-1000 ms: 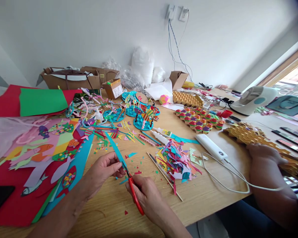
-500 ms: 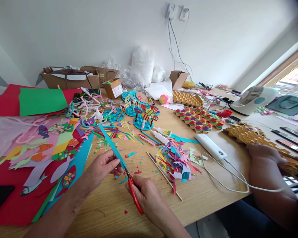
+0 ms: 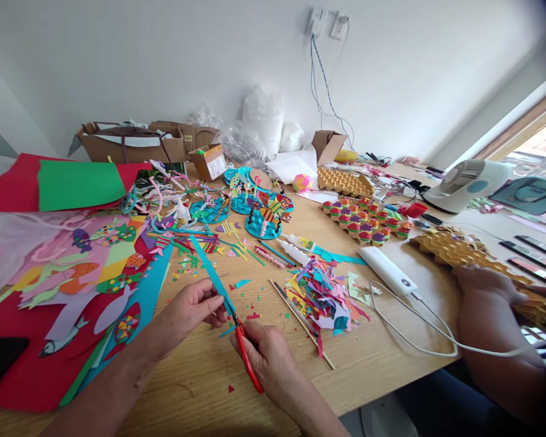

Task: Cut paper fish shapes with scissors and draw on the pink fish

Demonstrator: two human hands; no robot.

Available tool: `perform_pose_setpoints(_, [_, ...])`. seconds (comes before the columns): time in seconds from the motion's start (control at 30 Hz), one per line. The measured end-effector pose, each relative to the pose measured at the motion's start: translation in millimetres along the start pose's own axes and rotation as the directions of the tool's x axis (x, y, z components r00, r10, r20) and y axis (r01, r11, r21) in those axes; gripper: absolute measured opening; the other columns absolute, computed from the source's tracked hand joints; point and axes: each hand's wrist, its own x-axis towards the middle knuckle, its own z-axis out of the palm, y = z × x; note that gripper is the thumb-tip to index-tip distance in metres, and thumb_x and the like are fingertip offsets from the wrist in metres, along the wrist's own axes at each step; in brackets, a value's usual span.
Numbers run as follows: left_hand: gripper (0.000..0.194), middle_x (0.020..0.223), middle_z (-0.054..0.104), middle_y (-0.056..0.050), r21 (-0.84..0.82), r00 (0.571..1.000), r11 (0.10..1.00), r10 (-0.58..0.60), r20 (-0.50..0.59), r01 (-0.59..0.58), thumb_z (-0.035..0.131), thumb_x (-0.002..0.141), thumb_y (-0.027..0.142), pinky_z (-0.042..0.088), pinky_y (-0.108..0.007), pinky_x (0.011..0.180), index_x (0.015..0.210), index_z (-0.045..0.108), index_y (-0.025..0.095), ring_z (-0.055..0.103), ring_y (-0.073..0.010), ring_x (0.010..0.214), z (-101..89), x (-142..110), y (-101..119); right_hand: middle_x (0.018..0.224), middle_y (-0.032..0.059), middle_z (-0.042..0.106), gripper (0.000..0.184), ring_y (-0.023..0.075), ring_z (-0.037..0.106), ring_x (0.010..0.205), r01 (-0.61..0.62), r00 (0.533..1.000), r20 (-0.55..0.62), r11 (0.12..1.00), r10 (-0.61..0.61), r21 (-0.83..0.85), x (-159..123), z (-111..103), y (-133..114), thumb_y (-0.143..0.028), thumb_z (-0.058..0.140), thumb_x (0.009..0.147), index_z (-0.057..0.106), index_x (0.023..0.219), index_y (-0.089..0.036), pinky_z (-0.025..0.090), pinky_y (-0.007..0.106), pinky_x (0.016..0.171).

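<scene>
Between the thumb and fingers of my left hand (image 3: 204, 306) is a long blue paper strip (image 3: 208, 267), its far end pointing away over the table. My right hand (image 3: 266, 346) is closed round the red handles of a pair of scissors (image 3: 246, 358). The scissor blades lie at the strip's near end, just right of my left fingertips; how far they are parted is hard to see. Small paper scraps (image 3: 253, 315) are scattered on the wood around both hands.
A heap of colored paper shreds (image 3: 327, 297) and wooden sticks (image 3: 300, 325) lie to the right, near a white power bank (image 3: 386, 270) with a cable. Paper fish (image 3: 127, 321) cover colored sheets at left. Another person's arm (image 3: 495, 321) rests by an egg carton (image 3: 464, 249).
The strip's far end has swung slightly to the right, and my left hand has shifted a little to the right. The scissors stay at the strip's near end.
</scene>
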Motion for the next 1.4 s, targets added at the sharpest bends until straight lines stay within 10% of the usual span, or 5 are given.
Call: perform_pose_setpoints(1.4, [0.024, 0.064, 0.060, 0.000, 0.059, 0.999, 0.997, -0.041, 0.034, 0.039, 0.059, 0.070, 0.039, 0.045, -0.027, 0.058, 0.073, 0.055, 0.016, 0.058, -0.0144, 0.062, -4.5, 1.5, -3.5, 0.051, -0.0049, 0.037, 0.032, 0.0075, 0.033, 0.048, 0.003, 1.000, 0.006, 0.999, -0.003, -0.048, -0.9, 2.3, 8.7, -0.034, 0.041, 0.085, 0.037, 0.058, -0.018, 0.021, 0.021, 0.047])
